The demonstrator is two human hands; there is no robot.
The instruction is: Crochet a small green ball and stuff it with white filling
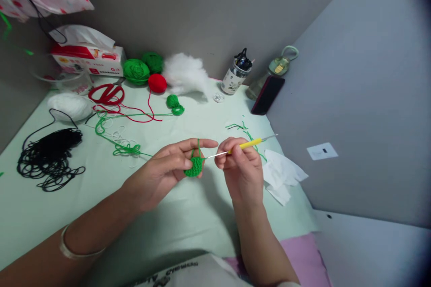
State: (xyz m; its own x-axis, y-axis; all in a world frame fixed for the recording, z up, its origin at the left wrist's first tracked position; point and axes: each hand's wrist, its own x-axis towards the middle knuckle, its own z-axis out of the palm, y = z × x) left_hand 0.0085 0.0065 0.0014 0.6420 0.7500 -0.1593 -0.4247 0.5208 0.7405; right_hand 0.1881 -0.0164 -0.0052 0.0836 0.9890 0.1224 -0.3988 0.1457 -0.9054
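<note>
My left hand (168, 163) pinches a small green crochet piece (193, 168) between thumb and fingers. Its index finger is stretched out, with green yarn (199, 143) looped over it. In my right hand (243, 161) is a crochet hook (249, 144) with a yellow handle, held like a pen. The hook's thin metal shaft points left, and its tip meets the edge of the crochet piece. A tangle of green yarn (128, 149) lies on the table to the left of my left hand.
Black yarn (50, 157), white yarn (69, 106) and red scissors (107, 94) lie at left. Green yarn balls (136, 71), a red ball (157, 83), white stuffing (185, 74) and a tissue pack (97, 60) line the back. A phone (268, 95) leans on a bottle (259, 85); crumpled tissue (283, 172) lies at right.
</note>
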